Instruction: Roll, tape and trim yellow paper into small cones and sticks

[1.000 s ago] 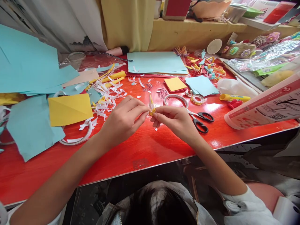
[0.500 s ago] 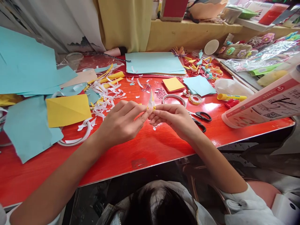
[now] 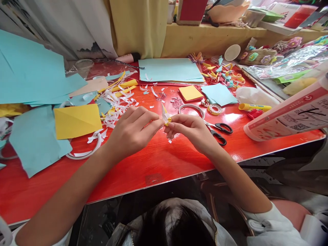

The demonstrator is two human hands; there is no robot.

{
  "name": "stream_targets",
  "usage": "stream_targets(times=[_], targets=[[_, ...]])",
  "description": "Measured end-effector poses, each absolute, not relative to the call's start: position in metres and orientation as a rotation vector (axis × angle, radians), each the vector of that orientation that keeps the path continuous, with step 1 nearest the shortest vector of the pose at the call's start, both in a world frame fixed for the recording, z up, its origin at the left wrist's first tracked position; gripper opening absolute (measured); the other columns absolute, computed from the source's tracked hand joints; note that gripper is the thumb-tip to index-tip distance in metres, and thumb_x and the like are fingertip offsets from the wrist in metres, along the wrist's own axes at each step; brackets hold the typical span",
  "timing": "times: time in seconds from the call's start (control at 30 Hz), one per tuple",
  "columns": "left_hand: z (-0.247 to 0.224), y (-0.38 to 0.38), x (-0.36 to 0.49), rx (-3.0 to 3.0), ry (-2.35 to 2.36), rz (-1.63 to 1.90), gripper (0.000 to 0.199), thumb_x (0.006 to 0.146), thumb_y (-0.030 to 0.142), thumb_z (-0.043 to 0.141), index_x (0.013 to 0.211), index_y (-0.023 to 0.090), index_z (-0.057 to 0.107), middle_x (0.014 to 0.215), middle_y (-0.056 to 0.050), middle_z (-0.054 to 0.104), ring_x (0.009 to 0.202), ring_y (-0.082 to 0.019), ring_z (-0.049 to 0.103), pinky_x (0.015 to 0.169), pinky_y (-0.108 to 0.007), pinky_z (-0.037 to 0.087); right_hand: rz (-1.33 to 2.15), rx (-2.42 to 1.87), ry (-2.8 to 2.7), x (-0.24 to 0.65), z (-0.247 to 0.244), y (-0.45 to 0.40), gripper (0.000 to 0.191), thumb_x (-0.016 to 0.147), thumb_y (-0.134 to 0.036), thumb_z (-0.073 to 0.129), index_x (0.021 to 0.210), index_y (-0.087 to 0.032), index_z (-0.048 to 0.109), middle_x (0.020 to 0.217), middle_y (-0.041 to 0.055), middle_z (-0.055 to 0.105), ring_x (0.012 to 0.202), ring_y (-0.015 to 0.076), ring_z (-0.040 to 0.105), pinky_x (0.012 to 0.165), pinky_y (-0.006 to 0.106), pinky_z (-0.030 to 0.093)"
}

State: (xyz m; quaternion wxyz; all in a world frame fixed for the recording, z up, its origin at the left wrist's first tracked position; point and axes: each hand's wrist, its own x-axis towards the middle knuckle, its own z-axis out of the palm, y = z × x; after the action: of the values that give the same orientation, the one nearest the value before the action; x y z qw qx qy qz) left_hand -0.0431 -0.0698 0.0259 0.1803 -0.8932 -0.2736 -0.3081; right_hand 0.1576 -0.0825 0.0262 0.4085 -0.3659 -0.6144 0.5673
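Above the red tabletop (image 3: pixel 164 160), we hold the folded yellow-and-white paper piece (image 3: pixel 166 116) between both hands, tip pointing away and slightly left. Our right hand (image 3: pixel 192 130) pinches its base; our left hand's (image 3: pixel 134 131) fingertips adjoin its left side, grip unclear.

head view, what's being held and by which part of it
The right hand pinches a folded white and yellow paper piece by its lower end. The left hand is at its left side; whether it grips too is unclear.

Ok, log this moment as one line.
left hand: at folded paper; right hand: pinching folded paper; scissors: on red table
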Motion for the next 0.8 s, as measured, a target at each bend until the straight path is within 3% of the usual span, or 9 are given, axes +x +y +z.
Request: stream_targets(times=[0.4, 0.8], targets=[[0.0244, -0.0703, -0.0427, -2.43, -0.665, -0.744, 0.02, 0.087, 0.018, 0.048, 0.102, 0.02, 0.062, 0.089, -0.005, 0.065, 0.079, -0.018, 0.057, 0.069, -0.034, 0.041, 1.331, -1.02, -1.591, 0.153, 0.0258, -0.0851, 0.023, 0.077, -0.038, 0.064, 0.081, -0.015, 0.062, 0.067, 0.0002, 0.061, 0.062, 0.0106, 0.06, 0.06, 0.024, 0.05], [0.0281, -0.0727, -0.0393, -2.471, -0.756, -0.804, 0.015, 0.088, 0.02, 0.049, 0.095, 0.02, 0.062, 0.086, -0.003, 0.064, 0.08, -0.018, 0.055, 0.072, -0.033, 0.039, 1.177, -1.015, -1.701, 0.151, 0.0229, -0.0865, 0.009, 0.083, -0.022, 0.055, 0.081, -0.015, 0.061, 0.064, -0.0012, 0.057, 0.061, 0.0085, 0.055, 0.059, 0.022, 0.047]])
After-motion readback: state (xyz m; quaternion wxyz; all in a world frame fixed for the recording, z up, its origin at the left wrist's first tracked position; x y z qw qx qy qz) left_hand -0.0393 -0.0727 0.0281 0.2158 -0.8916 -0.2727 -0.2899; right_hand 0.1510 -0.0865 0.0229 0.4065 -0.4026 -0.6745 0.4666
